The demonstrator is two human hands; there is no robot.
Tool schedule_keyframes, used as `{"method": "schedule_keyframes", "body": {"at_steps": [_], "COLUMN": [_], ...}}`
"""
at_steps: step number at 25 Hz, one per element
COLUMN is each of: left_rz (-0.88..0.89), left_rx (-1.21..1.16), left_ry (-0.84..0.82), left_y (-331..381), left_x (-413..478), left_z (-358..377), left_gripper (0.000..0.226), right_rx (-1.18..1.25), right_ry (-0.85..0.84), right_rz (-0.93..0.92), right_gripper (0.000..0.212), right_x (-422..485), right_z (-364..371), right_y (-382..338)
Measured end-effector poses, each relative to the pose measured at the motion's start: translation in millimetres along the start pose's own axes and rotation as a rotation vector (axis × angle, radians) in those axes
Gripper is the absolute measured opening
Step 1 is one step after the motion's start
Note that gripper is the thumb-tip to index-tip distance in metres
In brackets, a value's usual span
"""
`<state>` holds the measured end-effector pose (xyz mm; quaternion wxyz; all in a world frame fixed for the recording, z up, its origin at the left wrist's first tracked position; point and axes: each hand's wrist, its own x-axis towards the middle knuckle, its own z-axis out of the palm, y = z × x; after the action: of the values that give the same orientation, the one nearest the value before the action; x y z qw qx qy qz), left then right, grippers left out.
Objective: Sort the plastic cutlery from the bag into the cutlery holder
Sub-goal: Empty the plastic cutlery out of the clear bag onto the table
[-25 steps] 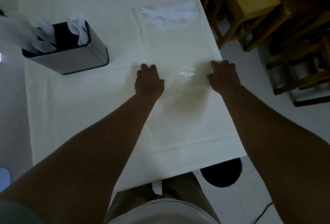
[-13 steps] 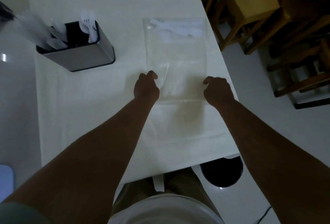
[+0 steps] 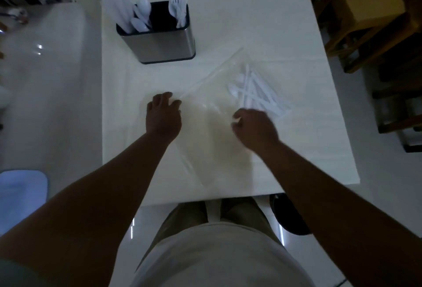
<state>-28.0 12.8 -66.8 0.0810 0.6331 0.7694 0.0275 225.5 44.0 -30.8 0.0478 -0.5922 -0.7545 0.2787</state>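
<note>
Now the clear bag (image 3: pixel 212 113) lay slanted on the white surface (image 3: pixel 285 35), with cutlery (image 3: pixel 255 91) inside at its far right end. The left hand (image 3: pixel 163 116) pressed flat on its edge, fingers spread. The right hand (image 3: pixel 255 128) was curled, pinching the plastic. The holder (image 3: pixel 159 42) stood behind them, near the left hand.

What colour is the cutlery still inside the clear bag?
White plastic cutlery, seen in the head view, bunched at the bag's far right end.

A white table (image 3: pixel 296 24) carries a steel cutlery holder (image 3: pixel 163 42) and a clear bag (image 3: pixel 214 113).
</note>
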Motion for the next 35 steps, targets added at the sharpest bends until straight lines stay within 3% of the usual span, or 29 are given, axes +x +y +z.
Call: {"method": "schedule_keyframes", "body": {"at_steps": [2,5,10,15,20,25,29,35], "left_rz": [0.067,0.09,0.081,0.142,0.22,0.225,0.157,0.13], "left_rx": [0.001,0.018,-0.021,-0.066,-0.056,0.039,0.041,0.031], "left_ry": [-0.034,-0.119,-0.156,-0.204,-0.177,-0.173,-0.19,-0.16], "left_y": [5,15,19,26,45,43,49,41], "left_x": [-15,-45,-59,-39,-26,-30,-26,-28], "left_z": [7,25,43,39,37,40,35,36], "left_gripper": [0.043,0.064,0.075,0.074,0.066,0.068,0.072,0.078], "right_rx": [-0.208,-0.384,-0.19,-0.044,-0.002,0.065,0.032,-0.033], "right_ry": [0.184,0.057,0.048,0.027,0.209,0.202,0.275,0.385], "right_rz": [0.093,0.205,0.111,0.219,0.284,0.068,-0.093,-0.186], "right_gripper": [0.03,0.036,0.052,0.038,0.029,0.01,0.013,0.017], "right_x": [40,76,86,73,64,58,49,27], "right_z": [-21,-37,-48,-70,-112,-143,-161,-201], "right_y": [26,54,58,78,96,66,24,-13]}}
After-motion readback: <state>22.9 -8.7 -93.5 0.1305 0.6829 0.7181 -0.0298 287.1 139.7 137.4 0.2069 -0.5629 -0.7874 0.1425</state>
